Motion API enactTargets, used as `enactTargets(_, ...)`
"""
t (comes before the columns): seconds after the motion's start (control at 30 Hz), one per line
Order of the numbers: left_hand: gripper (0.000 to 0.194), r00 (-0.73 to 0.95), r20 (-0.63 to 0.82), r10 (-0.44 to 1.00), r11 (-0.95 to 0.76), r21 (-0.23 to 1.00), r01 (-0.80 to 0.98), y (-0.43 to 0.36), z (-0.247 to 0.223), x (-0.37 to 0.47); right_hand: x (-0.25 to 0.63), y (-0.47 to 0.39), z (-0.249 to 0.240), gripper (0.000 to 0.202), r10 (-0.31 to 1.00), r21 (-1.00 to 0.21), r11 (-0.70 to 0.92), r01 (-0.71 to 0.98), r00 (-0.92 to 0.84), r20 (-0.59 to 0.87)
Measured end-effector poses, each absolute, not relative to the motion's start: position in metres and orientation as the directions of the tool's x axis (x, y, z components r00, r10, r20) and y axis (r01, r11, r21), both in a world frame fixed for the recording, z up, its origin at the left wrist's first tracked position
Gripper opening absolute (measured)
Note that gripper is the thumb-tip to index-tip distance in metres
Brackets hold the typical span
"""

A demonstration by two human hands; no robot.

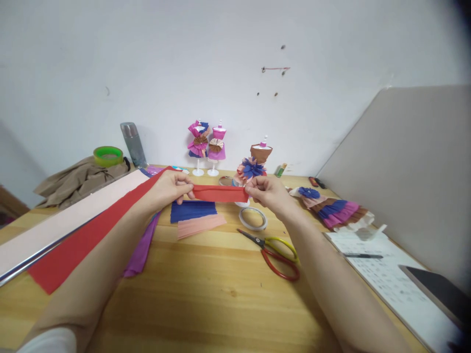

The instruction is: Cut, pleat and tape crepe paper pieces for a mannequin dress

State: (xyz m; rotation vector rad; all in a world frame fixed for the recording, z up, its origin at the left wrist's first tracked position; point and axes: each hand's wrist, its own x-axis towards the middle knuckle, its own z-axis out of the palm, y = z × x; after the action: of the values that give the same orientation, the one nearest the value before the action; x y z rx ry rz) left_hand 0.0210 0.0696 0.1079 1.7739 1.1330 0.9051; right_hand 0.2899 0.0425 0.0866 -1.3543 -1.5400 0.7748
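A folded red strip (pixel 221 193) is stretched level above the table, held at both ends. My left hand (pixel 172 186) pinches its left end, and my right hand (pixel 265 192) pinches its right end. Beneath and nearer lie a blue pleated piece (pixel 193 210) and a peach pleated piece (pixel 201 225). A roll of white tape (pixel 253 218) sits below my right hand. Scissors (pixel 274 250) with yellow and red handles lie partly spread on the table. Long red (pixel 99 230) and pale pink (pixel 73 211) sheets run under or behind my left forearm.
Three small dress forms (pixel 198 147) in paper outfits stand near the wall. A bottle (pixel 133 144), a green tape roll (pixel 108 156) and brown cloth (pixel 81 179) are at the back left. On the right are a ruffled paper piece (pixel 336 211), a notebook (pixel 382 274), a pen (pixel 363 256) and a phone (pixel 437 289).
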Motion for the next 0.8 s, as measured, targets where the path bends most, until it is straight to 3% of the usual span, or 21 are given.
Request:
enactTargets(0.2, 0.024, 0.417, 0.099, 0.904, -0.250, 0.912, 0.325, 0.076, 0.104, 0.017, 0.291, 0.043, 0.087, 0.027, 0.977, -0.906, 0.175, 0.385, 0.043, 0.207)
enactTargets(0.3, 0.035, 0.412, 0.158, 0.897, -0.328, 0.864, 0.382, 0.078, 0.101, 0.017, 0.290, 0.043, 0.086, 0.027, 0.979, -0.914, 0.166, 0.371, 0.050, 0.198)
enactTargets(0.4, 0.034, 0.361, 0.224, 0.905, -0.370, 0.833, 0.411, 0.076, 0.098, 0.021, 0.289, 0.043, 0.085, 0.026, 0.979, -0.918, 0.170, 0.358, 0.041, 0.197)
enactTargets(0.63, 0.025, 0.222, 0.225, 0.949, -0.274, 0.935, 0.224, 0.077, 0.096, 0.028, 0.284, 0.042, 0.084, 0.029, 0.971, -0.930, 0.199, 0.308, 0.064, 0.229)
enactTargets(0.8, 0.033, 0.146, 0.191, 0.971, -0.200, 0.978, 0.052, 0.078, 0.097, 0.028, 0.280, 0.043, 0.083, 0.035, 0.960, -0.969, 0.211, 0.132, 0.156, 0.230)
